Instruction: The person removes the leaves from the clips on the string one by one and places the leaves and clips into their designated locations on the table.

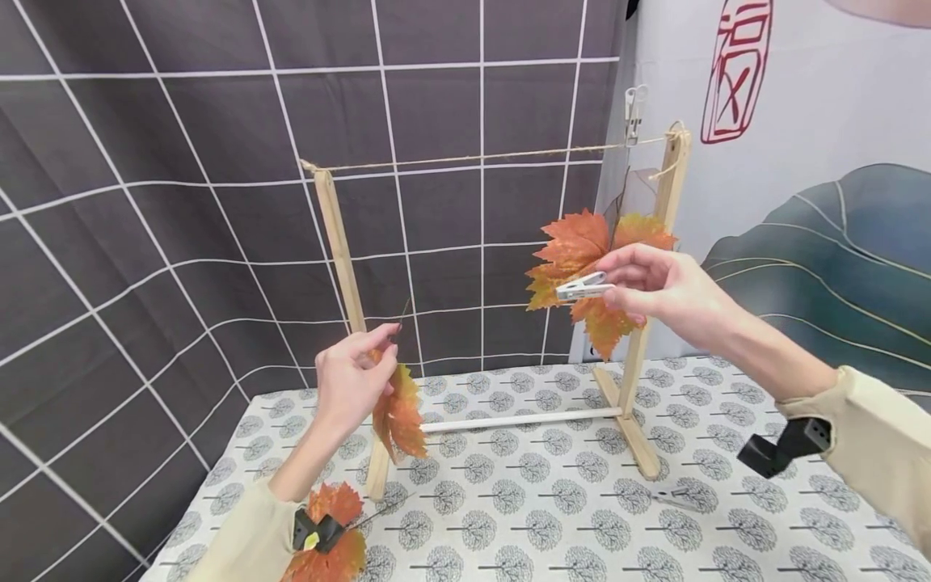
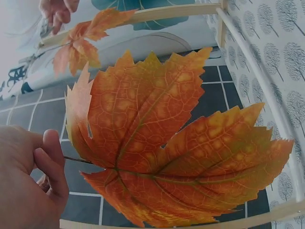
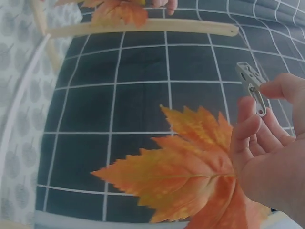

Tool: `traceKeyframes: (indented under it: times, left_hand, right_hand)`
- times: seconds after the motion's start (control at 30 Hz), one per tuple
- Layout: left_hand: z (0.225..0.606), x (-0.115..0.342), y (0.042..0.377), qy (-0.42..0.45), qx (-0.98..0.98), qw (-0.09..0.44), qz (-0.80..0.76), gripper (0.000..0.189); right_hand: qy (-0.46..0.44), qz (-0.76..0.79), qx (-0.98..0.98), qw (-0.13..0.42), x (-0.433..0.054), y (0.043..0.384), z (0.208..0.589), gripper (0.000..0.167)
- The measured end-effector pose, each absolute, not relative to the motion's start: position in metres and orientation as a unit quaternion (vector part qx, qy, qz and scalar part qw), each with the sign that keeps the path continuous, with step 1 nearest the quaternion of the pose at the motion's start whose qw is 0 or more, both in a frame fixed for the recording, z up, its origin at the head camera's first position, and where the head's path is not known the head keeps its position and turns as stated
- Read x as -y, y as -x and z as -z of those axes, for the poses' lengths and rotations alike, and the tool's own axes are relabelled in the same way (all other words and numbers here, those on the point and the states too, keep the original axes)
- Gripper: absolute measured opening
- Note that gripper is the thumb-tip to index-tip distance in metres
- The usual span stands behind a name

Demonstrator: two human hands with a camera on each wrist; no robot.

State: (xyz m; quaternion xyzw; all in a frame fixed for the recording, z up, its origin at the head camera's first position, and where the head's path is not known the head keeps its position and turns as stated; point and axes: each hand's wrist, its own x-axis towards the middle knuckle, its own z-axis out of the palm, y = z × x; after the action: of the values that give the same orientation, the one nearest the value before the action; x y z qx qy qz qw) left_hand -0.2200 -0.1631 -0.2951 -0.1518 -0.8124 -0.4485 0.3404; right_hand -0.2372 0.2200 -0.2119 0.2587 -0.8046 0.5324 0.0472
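My left hand (image 1: pixel 354 372) pinches the thin stem of an orange artificial maple leaf (image 1: pixel 403 416) near the left post; its veined face fills much of the left wrist view (image 2: pixel 147 143). Between thumb and fingertips, my right hand (image 1: pixel 665 283) holds a white clothespin (image 1: pixel 584 287), which also shows in the right wrist view (image 3: pixel 249 83). Just behind that hand, a second maple leaf (image 1: pixel 578 242) hangs by its stem from a twine line (image 1: pixel 465 158), under another white clothespin (image 1: pixel 634 117) clipped at the line's right end.
A wooden stand with a left post (image 1: pixel 338 242), a right post (image 1: pixel 672 178) and a white lower bar (image 1: pixel 524 419) carries the twine. Another orange leaf (image 1: pixel 338 558) lies on the tree-print tablecloth (image 1: pixel 509 533), partly behind my left wrist. A clothespin (image 1: pixel 676 498) lies at right.
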Motion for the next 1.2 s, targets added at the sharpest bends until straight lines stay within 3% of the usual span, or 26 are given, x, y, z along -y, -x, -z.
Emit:
traceKeyframes:
  times: [0.73,1.2]
  left_hand:
    - [0.313,0.182,0.205,0.21,0.842,0.365,0.337,0.032]
    - [0.326,0.2,0.191,0.194,0.893,0.281,0.292,0.038]
  right_hand:
    - [-0.255,-0.566,0.784,0.027,-0.253,0.218,0.278,0.034]
    - [-0.251,-0.615,0.748,-0.008,-0.272,0.197,0.324,0.036]
